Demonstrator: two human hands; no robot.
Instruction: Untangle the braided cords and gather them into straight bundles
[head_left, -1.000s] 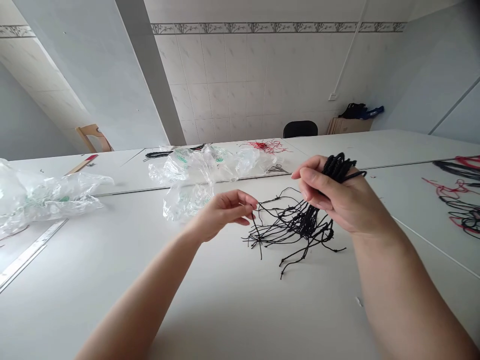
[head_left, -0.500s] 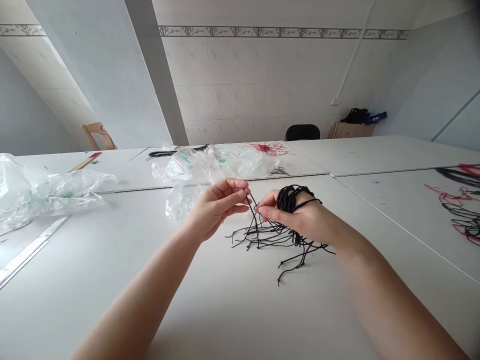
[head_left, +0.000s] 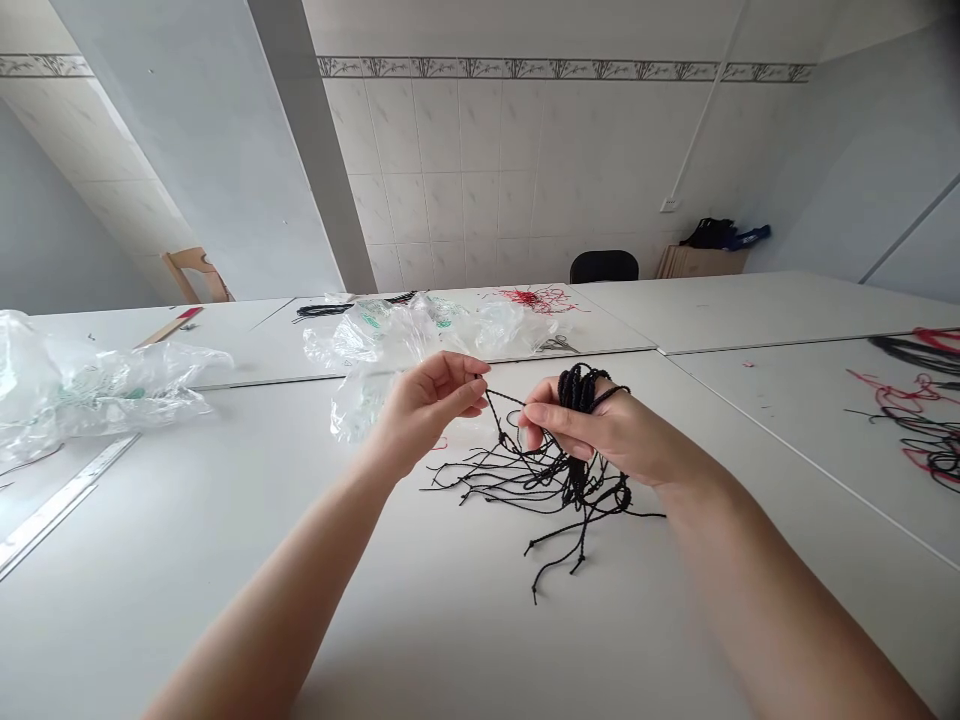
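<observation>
A bundle of black braided cords [head_left: 577, 388] sits gripped in my right hand [head_left: 600, 430], its top sticking up above the fingers. Loose knotted ends [head_left: 525, 485] hang down and fan out over the white table [head_left: 450, 620]. My left hand [head_left: 427, 405] pinches one single black cord between thumb and fingertips, pulled taut toward the bundle. The two hands are close together, a little above the table surface.
Crumpled clear plastic bags [head_left: 405, 345] lie just behind my hands, another bag [head_left: 82, 390] at the far left beside a metal ruler [head_left: 52, 505]. Red cords [head_left: 536, 297] and scissors [head_left: 555, 344] lie farther back. Black and red cords [head_left: 922, 420] lie at the right edge. A black chair [head_left: 604, 266] stands by the wall.
My right hand carried the bundle left and down to meet my left hand. My left hand rose and now pinches one cord, drawing it away from the bundle.
</observation>
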